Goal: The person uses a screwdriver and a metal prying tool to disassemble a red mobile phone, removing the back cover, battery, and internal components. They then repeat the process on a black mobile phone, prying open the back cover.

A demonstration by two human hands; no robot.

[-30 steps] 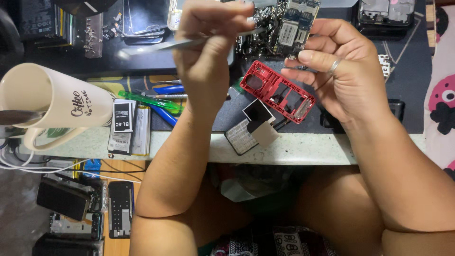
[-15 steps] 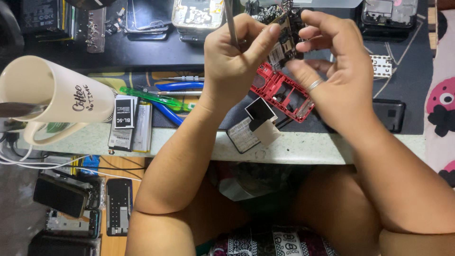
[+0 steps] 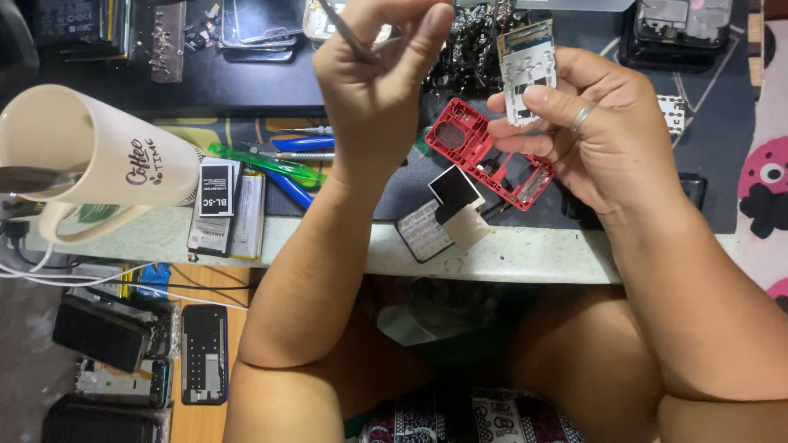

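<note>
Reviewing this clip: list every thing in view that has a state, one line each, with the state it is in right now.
left hand: raised, pinching a thin metal tool.
right hand: holding a small circuit board upright by its lower edge.
red phone frame: empty shell, lying flat on the mat.
keypad: detached, lying at the bench edge.
cream mug: tipped on its side.
phone batteries: out of any phone, lying side by side.

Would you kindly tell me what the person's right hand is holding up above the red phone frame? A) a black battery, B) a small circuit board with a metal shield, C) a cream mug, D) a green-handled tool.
B: the right hand pinches a small circuit board with a silvery shield between thumb and fingers, just above the red phone frame; the left hand holds a thin metal tool.
</note>
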